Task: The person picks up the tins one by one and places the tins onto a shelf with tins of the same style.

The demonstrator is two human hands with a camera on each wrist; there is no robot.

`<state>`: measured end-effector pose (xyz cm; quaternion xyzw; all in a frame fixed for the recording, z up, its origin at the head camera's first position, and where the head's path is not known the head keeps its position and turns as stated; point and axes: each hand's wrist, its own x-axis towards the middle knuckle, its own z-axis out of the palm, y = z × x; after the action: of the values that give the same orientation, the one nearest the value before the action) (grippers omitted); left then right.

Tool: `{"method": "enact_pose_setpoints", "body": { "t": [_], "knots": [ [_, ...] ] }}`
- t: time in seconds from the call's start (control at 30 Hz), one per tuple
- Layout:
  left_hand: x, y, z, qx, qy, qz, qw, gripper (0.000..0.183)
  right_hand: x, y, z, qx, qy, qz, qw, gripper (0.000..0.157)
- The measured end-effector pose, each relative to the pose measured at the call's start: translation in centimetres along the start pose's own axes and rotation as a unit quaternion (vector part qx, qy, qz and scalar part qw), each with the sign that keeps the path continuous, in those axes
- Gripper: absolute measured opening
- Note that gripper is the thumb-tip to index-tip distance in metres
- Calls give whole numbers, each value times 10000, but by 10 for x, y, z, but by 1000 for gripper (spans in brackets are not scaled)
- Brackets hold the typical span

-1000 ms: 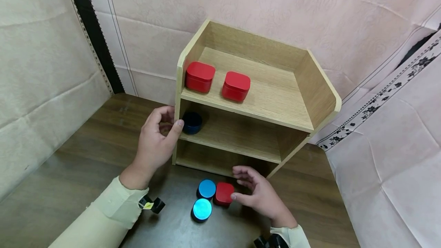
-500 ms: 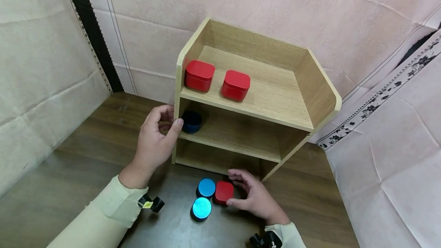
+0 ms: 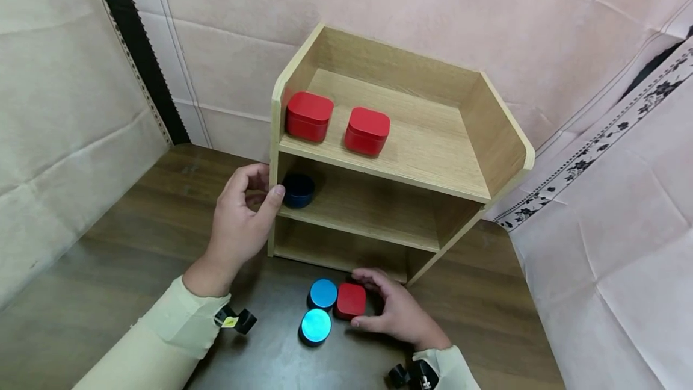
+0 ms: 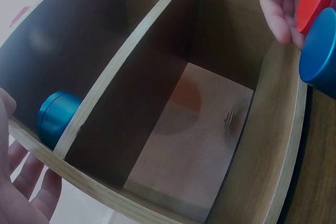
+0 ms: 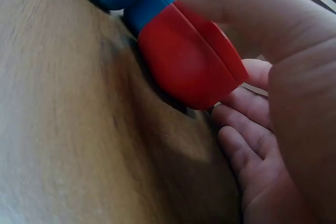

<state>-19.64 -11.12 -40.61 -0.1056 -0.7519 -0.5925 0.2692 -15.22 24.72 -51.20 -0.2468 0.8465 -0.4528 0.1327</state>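
My left hand (image 3: pixel 240 221) holds the left side panel of a small wooden shelf (image 3: pixel 379 230), thumb at the front edge and fingers along the outside. Close by, a dark blue round tin (image 3: pixel 298 191) sits on the middle shelf; it looks teal in the left wrist view. My right hand (image 3: pixel 397 309) is curved around a red square-cornered tin (image 3: pixel 351 300) on the table. Its thumb is at the tin's near corner, while the fingers lie beyond the far side with a gap. Beside that tin stand a blue-lidded tin (image 3: pixel 323 293) and another blue-lidded tin (image 3: pixel 315 325).
A red tin (image 3: pixel 310 116) and a second red tin (image 3: pixel 367 131) stand on the top shelf, toward its left. Pale patterned cloth (image 3: pixel 406 5) hangs behind and at both sides. The brown wooden table (image 3: pixel 498 318) extends around the shelf.
My right hand has moved left and slightly down around the red tin on the table. The left hand stays on the shelf's side panel. The head view has shifted slightly.
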Motion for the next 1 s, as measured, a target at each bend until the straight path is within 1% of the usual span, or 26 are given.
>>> {"method": "enact_pose_setpoints", "body": {
  "t": [0.13, 0.3, 0.73, 0.83, 1.0],
  "knots": [
    [0, 0, -2, 8, 78, -22, 10000, 37, 2, -4, 1, -519, -44, 173, 9985, 87],
    [-1, 1, -4, 0, 78, -40, 10000, 37, 4, -7, 3, -808, -140, 289, 9962, 85],
    [0, 1, -2, -86, 55, -12, 9999, 35, 3, -5, 4, -798, -101, 32, 9968, 69],
    [0, 1, 0, -105, 51, -11, 9999, 35, 3, -4, 4, -826, -89, 30, 9965, 65],
    [0, 0, 2, -99, 34, -23, 9999, 35, 0, -5, 3, -847, -51, 49, 9964, 63]
  ]
}}
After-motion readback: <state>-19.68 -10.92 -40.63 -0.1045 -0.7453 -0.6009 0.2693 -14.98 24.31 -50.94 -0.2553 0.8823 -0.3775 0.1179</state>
